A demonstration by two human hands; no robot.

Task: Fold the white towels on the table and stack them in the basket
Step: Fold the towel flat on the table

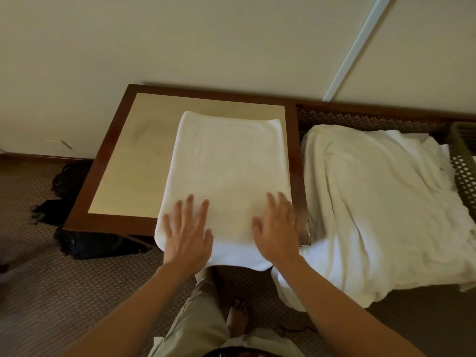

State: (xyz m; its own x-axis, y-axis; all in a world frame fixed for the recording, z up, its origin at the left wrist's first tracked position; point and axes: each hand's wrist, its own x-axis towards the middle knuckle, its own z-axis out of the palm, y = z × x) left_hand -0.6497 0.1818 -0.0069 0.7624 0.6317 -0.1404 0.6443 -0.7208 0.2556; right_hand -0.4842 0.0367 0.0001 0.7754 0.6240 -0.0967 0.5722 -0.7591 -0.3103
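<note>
Person stands at the near edge of a sq. table (108, 161), dark wood frame w/ pale inset top, pushed against the wall at 12 o'clock. A folded white towel (226, 161) lies flat on the table, covering the right half of the inset; its near end hangs over the table's 6 o'clock edge.

Both hands rest flat on the towel's near end. Left hand (188, 230) at approx. 7 o'clock on the towel, fingers straight and spread, palm down, gripping nothing. Right hand (278, 228) at approx. 5 o'clock, fingers also straight and slightly spread, pressing down; a bit motion-blurred. The two hands are apart, w/ bare towel between them.

At 3 o'clock from the table, just beside it, a heap of loose white towels (381, 207) is spread over a lower surface, rumpled, one edge drooping toward the floor at 5 o'clock. Further at 3 o'clock, at the frame's right edge, a tan lattice basket (463, 161) touches the heap; what's inside it can't be made out.

At 9 o'clock, on the patterned carpet (64, 292), a dark bag (77, 240) sits partly under the table. At 6 o'clock the person's khaki trouser leg (201, 318) and a bare foot (238, 318) show.
</note>
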